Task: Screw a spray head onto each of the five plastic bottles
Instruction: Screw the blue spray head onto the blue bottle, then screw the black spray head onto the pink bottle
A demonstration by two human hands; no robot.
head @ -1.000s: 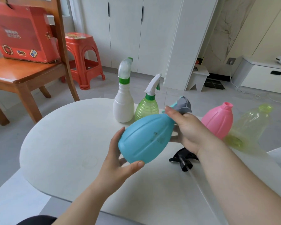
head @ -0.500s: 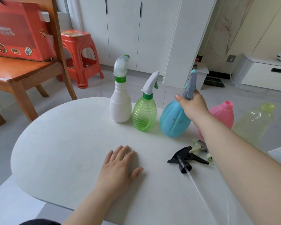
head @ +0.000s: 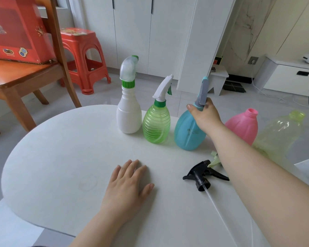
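Head view: my right hand (head: 206,117) grips the blue bottle's (head: 186,133) neck near the tabletop's (head: 61,157) far edge; left hand (head: 127,186) flat, fingers spread, empty.

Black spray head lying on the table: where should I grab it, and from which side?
Take the black spray head by its ribbed collar, from above, with fingers across the collar's sides. It lies on its side on the table, the nozzle and trigger jutting out and the thin dip tube trailing toward you, so the round collar looks the firmest hold.
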